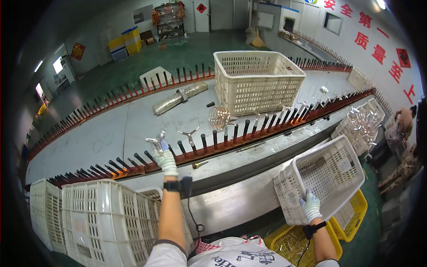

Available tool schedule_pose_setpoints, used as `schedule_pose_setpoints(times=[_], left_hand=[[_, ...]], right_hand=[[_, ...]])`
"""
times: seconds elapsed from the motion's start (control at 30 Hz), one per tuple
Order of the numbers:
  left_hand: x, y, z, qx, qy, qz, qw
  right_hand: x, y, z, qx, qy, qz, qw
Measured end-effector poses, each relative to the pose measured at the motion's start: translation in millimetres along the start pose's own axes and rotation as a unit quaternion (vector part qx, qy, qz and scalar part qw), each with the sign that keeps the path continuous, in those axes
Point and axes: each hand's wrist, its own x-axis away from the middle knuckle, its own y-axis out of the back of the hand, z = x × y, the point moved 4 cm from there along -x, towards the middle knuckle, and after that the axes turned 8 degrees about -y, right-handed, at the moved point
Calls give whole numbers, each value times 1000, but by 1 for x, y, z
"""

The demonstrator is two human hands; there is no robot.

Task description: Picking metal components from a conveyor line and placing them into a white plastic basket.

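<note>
My left hand [165, 161], in a striped glove, reaches over the near row of posts and pinches a shiny three-armed metal piece [155, 140]. Beside it, a similar three-armed metal piece [190, 134] sits on top of a post. My right hand [310, 207], also gloved, is closed on the near rim of a tilted white plastic crate [289, 192]. No pieces show inside that crate. Below it stands a yellow crate [278, 240] with small shiny bits in it.
Black-tipped posts [247, 128] line both edges of the grey table [106, 147]. On it are a large white crate [258, 91], a coiled wire piece [219, 118] and a wrapped roll [171, 101]. White crates [95, 218] stand at left; another person [402, 124] is at right.
</note>
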Motion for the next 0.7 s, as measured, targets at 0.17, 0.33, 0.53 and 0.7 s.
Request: schedule_pose_setpoints(times=[0.17,0.33,0.53,0.7], left_hand=[[66,-24,12,60,194,6,979],[25,16,120,-17,97,87,991],[21,-11,-3,-363,-152,229,891],[73,-24,2,-228,51,89,968]], right_hand=[[-58,-11,-4,-1,-2,-47,999],[-99,-8,35,-3,-15,2,1000],[-75,16,20,-42,-123,-2,991],[-81,3,30,-127,-88,-71,986]])
